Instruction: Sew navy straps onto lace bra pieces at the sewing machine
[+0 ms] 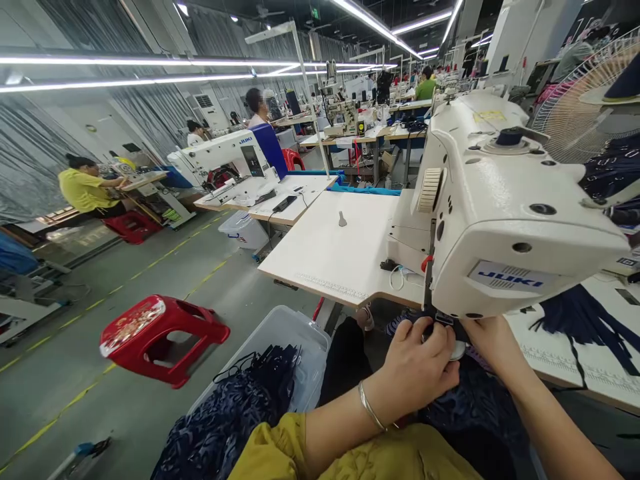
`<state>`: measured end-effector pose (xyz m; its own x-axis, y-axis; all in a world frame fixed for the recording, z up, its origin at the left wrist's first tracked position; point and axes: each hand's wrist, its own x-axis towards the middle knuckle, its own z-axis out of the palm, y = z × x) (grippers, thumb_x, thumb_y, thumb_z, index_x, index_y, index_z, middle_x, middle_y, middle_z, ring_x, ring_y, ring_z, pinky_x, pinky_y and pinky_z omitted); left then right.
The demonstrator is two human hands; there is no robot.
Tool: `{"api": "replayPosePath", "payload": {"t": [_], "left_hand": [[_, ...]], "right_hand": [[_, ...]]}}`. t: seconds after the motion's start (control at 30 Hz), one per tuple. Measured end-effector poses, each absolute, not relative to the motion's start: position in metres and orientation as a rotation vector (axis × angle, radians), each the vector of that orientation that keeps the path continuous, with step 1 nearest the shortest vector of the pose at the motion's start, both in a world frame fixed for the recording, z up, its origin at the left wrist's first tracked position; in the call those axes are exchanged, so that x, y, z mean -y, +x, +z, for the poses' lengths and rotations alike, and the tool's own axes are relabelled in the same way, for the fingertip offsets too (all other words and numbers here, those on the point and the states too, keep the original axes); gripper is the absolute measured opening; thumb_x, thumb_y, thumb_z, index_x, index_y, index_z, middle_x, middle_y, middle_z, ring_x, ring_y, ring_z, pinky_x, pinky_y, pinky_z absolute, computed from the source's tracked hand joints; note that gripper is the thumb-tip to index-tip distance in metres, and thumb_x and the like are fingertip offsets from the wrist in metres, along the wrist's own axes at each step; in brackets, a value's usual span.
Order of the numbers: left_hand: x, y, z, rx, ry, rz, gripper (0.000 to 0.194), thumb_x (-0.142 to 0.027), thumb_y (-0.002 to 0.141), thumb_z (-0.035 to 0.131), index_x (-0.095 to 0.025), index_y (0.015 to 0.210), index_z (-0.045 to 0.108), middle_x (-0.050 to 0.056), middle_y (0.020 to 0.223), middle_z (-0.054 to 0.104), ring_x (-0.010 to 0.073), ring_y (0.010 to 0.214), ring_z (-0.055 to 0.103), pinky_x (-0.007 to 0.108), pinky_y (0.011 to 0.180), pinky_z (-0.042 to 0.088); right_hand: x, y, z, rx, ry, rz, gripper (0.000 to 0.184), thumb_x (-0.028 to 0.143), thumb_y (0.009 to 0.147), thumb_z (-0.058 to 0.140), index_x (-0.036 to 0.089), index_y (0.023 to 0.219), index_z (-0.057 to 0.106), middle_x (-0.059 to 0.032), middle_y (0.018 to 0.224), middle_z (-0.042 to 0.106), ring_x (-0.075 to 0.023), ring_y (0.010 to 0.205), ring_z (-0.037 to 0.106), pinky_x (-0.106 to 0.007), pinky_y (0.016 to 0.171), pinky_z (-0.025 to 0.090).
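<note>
At the needle end of a white JUKI sewing machine (530, 247), my left hand (417, 363) is closed, its fingertips pinching a dark fabric piece (428, 329) below the presser foot area. A silvery rounded metal part (457, 351) shows beside those fingers. My right hand (490, 337) reaches in under the machine head from the right, close to my left hand. The machine head and dark cloth hide its fingers. Navy patterned fabric (470, 400) lies over my lap below both hands.
A clear plastic bin (313, 347) with navy fabric stands at my left, near a red stool (165, 337). On the white tabletop (320, 243) lies a small grey piece (343, 219). Dark fabric strips (585, 327) hang at right, below a fan (575, 107). Other people sit at machines.
</note>
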<state>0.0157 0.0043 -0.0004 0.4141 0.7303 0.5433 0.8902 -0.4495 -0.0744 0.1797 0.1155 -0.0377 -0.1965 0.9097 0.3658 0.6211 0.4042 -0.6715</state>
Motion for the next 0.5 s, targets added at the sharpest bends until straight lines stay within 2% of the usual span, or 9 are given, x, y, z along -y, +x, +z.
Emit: {"api": "replayPosePath", "payload": {"t": [0.17,0.3,0.33,0.4,0.5], "left_hand": [[-0.005,0.015,0.002,1.400,-2.379,-0.648,0.040,-0.033,0.095,0.041,-0.016,0.129,0.053,0.007,0.119,0.062,0.0232,0.116,0.052,0.038,0.092,0.040],[-0.006,0.011,-0.021,1.438,-2.462,-0.817,0.048,-0.035,0.093,0.046,-0.019,0.138,0.042,0.010,0.127,0.057,0.0237,0.124,0.049,0.039,0.100,0.041],[-0.006,0.009,-0.035,1.477,-2.444,-0.916,0.053,-0.035,0.092,0.051,-0.019,0.141,0.037,0.012,0.131,0.053,0.0244,0.127,0.046,0.040,0.103,0.041],[-0.005,0.004,-0.071,1.640,-2.299,-1.165,0.070,-0.031,0.085,0.060,-0.018,0.145,0.026,0.017,0.141,0.043,0.0289,0.135,0.038,0.048,0.108,0.038],[0.000,-0.005,-0.129,2.262,-2.179,-1.483,0.090,-0.021,0.078,0.065,-0.017,0.150,0.011,0.020,0.152,0.024,0.0317,0.144,0.022,0.053,0.114,0.029]], "right_hand": [[-0.108,0.179,-0.035,1.860,-1.423,0.561,0.027,0.044,0.080,0.045,0.024,0.069,0.059,-0.0112,0.066,0.068,-0.0324,0.084,0.066,-0.038,0.070,0.049],[-0.095,0.182,-0.035,1.720,-1.461,0.642,0.033,0.050,0.087,0.042,0.022,0.089,0.059,-0.0110,0.089,0.068,-0.0301,0.094,0.062,-0.035,0.071,0.047],[-0.090,0.183,-0.035,1.687,-1.452,0.694,0.034,0.052,0.089,0.042,0.022,0.094,0.058,-0.0096,0.092,0.067,-0.0278,0.092,0.062,-0.034,0.071,0.046],[-0.077,0.186,-0.030,1.628,-1.398,0.872,0.033,0.053,0.088,0.047,0.023,0.100,0.056,-0.0030,0.079,0.061,-0.0210,0.076,0.060,-0.030,0.065,0.045],[-0.044,0.189,-0.011,1.514,-1.239,1.178,0.030,0.051,0.087,0.056,0.024,0.100,0.053,0.0063,0.059,0.042,-0.0121,0.053,0.044,-0.023,0.053,0.039]]}}
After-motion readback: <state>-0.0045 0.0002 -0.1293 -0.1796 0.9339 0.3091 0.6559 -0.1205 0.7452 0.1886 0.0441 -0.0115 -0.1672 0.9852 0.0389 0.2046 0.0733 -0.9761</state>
